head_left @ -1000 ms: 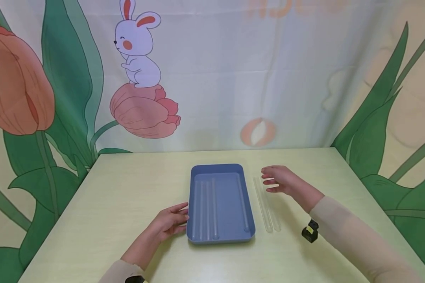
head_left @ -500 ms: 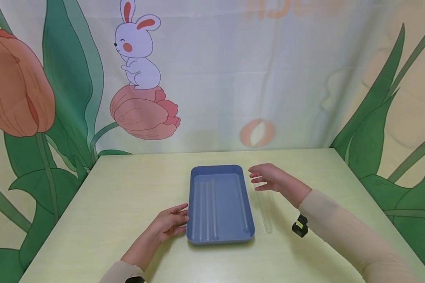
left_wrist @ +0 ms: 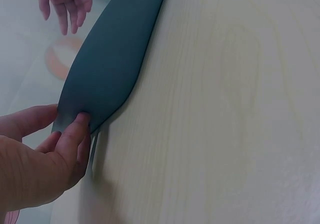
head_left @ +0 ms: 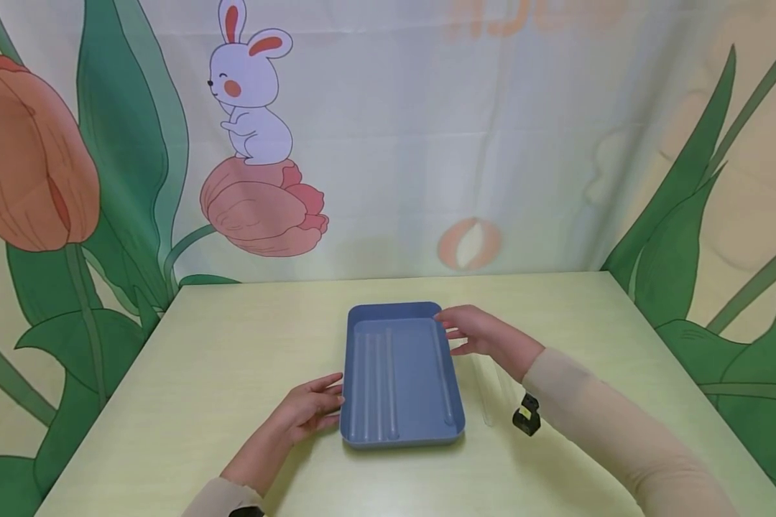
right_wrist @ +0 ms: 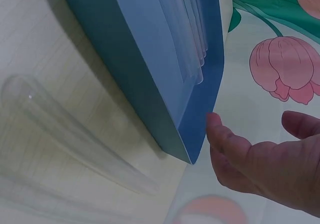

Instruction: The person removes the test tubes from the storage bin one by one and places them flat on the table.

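Note:
A blue rectangular tray (head_left: 420, 373) lies on the table. Several clear test tubes (head_left: 379, 384) sit side by side along its left inside, and a single clear tube (head_left: 443, 373) lies along its right inside. My left hand (head_left: 304, 409) touches the tray's left wall with its fingertips, also seen at the near corner in the left wrist view. Over the tray's far right corner hovers my right hand (head_left: 475, 330), fingers loosely extended and holding nothing. Beneath and beside it, two more clear test tubes (right_wrist: 75, 129) lie on the table, partly covered by the hand.
The pale wooden table (head_left: 252, 323) runs back to a printed curtain (head_left: 388, 143) with a rabbit and tulips. A small black device (head_left: 527, 415) is strapped to the right wrist.
My right hand has moved left from above the loose tubes to the tray's far right corner. My left hand stays against the tray, which has not visibly moved.

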A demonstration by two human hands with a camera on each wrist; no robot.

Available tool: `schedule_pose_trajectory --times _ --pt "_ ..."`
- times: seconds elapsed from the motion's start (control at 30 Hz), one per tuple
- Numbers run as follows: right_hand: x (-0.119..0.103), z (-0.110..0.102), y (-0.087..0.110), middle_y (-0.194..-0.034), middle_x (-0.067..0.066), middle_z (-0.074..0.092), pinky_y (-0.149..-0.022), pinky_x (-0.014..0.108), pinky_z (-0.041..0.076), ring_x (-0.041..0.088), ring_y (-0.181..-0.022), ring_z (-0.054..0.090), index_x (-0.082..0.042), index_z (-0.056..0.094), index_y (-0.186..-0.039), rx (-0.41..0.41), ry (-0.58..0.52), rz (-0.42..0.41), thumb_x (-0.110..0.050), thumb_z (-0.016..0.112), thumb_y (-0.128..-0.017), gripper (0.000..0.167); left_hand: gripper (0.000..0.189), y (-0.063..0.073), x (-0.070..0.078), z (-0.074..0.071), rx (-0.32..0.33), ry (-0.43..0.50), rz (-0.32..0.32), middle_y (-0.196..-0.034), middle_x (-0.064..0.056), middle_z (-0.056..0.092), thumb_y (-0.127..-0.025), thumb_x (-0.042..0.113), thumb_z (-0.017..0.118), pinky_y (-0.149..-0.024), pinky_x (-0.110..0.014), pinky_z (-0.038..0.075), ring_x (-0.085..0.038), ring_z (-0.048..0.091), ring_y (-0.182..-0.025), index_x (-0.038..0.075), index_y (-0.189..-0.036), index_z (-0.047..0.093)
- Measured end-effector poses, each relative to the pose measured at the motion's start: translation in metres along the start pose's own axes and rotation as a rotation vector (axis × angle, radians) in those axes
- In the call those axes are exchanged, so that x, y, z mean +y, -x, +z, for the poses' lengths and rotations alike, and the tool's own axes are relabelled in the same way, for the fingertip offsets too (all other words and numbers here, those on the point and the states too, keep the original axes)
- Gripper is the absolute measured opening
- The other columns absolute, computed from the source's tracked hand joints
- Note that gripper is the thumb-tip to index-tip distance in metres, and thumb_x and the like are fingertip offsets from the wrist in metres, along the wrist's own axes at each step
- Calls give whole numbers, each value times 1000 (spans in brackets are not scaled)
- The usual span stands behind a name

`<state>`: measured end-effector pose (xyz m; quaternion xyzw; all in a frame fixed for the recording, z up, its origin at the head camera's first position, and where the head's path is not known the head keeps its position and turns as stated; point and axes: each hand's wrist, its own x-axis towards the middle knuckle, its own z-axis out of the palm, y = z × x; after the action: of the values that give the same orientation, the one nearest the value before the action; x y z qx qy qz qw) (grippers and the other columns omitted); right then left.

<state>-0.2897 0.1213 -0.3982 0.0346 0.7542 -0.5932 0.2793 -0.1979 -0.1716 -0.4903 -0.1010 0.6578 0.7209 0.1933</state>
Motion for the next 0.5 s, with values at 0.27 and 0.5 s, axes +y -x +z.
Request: schedule_pose_trajectory --times 0.27,0.5 --pt "11 7 -9 -168 29 17 -124 59 32 44 -156 20 3 36 -156 -37 3 -6 -26 48 -104 60 61 0 -1 0 -2 -4 10 -158 -33 38 -97 -6 57 -93 -38 61 -20 69 -110 -5 -155 37" --pt "15 22 -12 -171 25 8 -127 60 23 45 -159 10 3 32 -157 -8 -7 31 -23 45 -106 59 59 2 0 1 11 -9 8 -157 -33 40 -97 -6 57 -93 -38 61 -20 69 -110 -5 -154 39"
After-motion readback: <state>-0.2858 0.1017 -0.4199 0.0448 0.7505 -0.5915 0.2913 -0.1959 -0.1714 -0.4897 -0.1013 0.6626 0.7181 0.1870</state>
